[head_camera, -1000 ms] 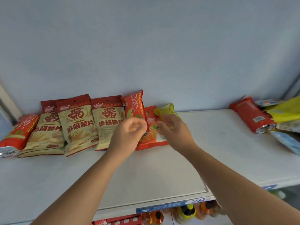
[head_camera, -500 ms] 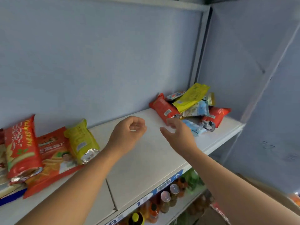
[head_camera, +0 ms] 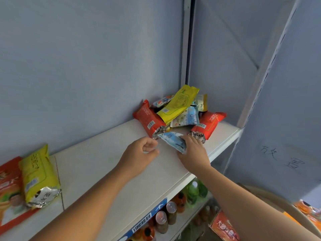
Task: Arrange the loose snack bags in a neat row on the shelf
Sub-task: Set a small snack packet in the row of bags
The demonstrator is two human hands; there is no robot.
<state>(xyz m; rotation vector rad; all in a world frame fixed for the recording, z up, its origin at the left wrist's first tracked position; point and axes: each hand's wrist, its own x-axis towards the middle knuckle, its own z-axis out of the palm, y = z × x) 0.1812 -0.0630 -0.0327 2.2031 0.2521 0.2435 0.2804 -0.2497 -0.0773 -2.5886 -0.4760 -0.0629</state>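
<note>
A loose pile of snack bags lies at the right end of the white shelf point(head_camera: 107, 164): a red bag point(head_camera: 149, 119), a yellow bag point(head_camera: 178, 103), a pale blue-white bag point(head_camera: 186, 117) and another red bag point(head_camera: 206, 124). My right hand point(head_camera: 193, 153) grips a small blue bag point(head_camera: 173, 140) at the pile's front edge. My left hand point(head_camera: 140, 154) hovers just left of it, fingers loosely curled, holding nothing. At the far left lie a yellow bag point(head_camera: 39, 176) and an orange-red bag point(head_camera: 10, 192), the end of the arranged row.
The shelf's back wall and right side panel point(head_camera: 217, 58) box in the pile. A blue price strip point(head_camera: 147, 220) runs along the shelf's front edge. Drink bottles point(head_camera: 166, 218) stand on the shelf below. A round basket rim point(head_camera: 271, 197) shows at lower right.
The view has swung right from the arranged row to the pile. Both hands moved right along the shelf, and my right hand has closed on the small blue bag.
</note>
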